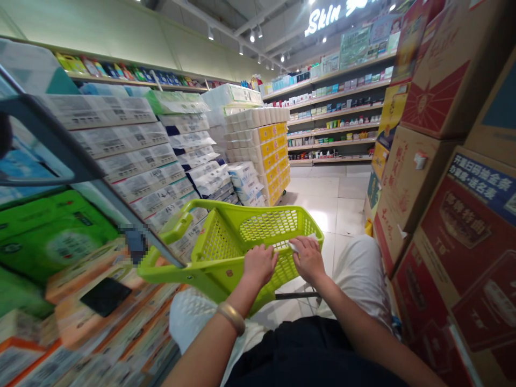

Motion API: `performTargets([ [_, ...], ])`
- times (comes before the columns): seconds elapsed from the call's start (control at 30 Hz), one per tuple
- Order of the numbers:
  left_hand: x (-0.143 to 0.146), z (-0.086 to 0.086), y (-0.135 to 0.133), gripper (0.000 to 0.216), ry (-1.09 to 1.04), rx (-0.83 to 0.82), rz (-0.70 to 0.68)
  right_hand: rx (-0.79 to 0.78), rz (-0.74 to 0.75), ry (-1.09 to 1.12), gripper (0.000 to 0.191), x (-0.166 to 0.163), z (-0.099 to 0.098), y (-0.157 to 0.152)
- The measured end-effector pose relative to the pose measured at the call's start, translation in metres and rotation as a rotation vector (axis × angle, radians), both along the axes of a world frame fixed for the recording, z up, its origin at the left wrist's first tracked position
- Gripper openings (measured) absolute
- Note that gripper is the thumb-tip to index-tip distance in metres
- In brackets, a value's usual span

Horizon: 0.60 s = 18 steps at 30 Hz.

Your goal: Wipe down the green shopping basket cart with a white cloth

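Observation:
A lime-green plastic shopping cart basket (220,236) with lattice walls stands sideways just in front of me, and no goods show inside it. My left hand (259,264) has its fingers curled over the basket's near rim. Further right along the same rim, my right hand (308,259) presses a crumpled white wipe (293,246) to the plastic. Only the edges of the wipe show around the fingers. A grey metal bar (151,234) of the cart rises to the upper left, ending in a dark handle.
Stacked paper packs (133,161) rise on the left, with a dark flat object (105,296) lying on nearer packs. Yellow-and-white packs (270,156) stand beyond the cart. Red and brown cartons (431,91) wall the right side. Shelves of small goods (334,110) line the back.

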<state>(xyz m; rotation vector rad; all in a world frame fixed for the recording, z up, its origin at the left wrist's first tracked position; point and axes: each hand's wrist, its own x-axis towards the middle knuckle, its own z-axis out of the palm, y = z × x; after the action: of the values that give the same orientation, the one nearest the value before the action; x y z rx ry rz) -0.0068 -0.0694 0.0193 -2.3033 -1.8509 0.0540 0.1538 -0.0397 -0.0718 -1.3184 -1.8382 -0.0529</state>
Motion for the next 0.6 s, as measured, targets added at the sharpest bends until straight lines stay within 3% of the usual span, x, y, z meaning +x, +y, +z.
performTargets([
  [0.17,-0.002,0.015,0.015,0.053,0.008,-0.1,-0.043,-0.024,-0.192,0.059,0.032,0.009,-0.005,0.004],
  [0.23,-0.003,0.017,0.018,0.052,0.01,-0.115,-0.069,-0.03,-0.158,0.043,0.032,-0.004,-0.002,0.0],
  [0.33,-0.005,0.015,0.019,0.051,0.01,-0.138,-0.064,-0.009,0.01,-0.022,0.036,-0.025,0.005,-0.009],
  [0.43,-0.005,0.013,0.017,0.054,0.013,-0.154,-0.027,0.002,0.114,-0.059,0.037,-0.028,0.009,-0.012],
  [0.53,-0.003,0.013,0.015,0.055,0.011,-0.174,0.016,-0.011,0.089,-0.046,0.036,-0.009,0.006,-0.007],
  [0.6,-0.001,0.014,0.015,0.056,0.01,-0.185,0.041,-0.024,-0.005,-0.002,0.034,0.008,0.001,-0.002],
])
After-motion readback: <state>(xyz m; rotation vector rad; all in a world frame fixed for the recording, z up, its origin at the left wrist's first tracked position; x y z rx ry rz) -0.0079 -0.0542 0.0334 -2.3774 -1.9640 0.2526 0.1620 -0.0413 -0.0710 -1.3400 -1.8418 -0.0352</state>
